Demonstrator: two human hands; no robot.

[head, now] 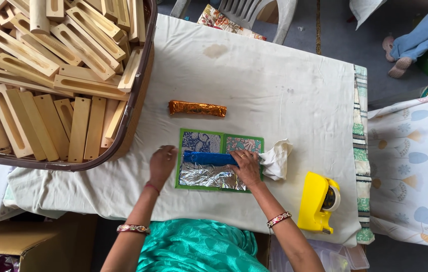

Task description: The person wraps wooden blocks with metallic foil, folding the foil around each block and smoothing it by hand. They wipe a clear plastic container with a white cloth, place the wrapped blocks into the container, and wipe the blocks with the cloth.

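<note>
The left hand (162, 163) lies flat, fingers spread, on the white cloth that covers the worktop (254, 85), its fingertips touching the left edge of a green-bordered rectangular mat with blue and teal patterned panels (220, 142). It grips nothing. The right hand (247, 167) presses down, palm low and fingers loosely bent, on the right end of a long blue foil-wrapped bar (209, 158). The hand rests on the bar rather than closing around it. The bar lies lengthwise across the middle of the mat, on the upper edge of a crinkled sheet of silver foil (205, 176) that covers the mat's near half. The two hands are apart, one at each end of the bar.

Just beyond the mat, farther from the person, lies a long bar wrapped in orange-gold foil (197, 108), parallel to the blue one and not touching the mat. A crumpled white cloth (277, 159) sits at the right edge of the mat, touching the right hand. Farther right, near the worktop's near corner, stands a yellow plastic tape dispenser (317, 202). At the upper left, a large dark-rimmed basket (138, 106) overlaps the worktop's corner, heaped with pale wooden slotted blocks (47, 65).
</note>
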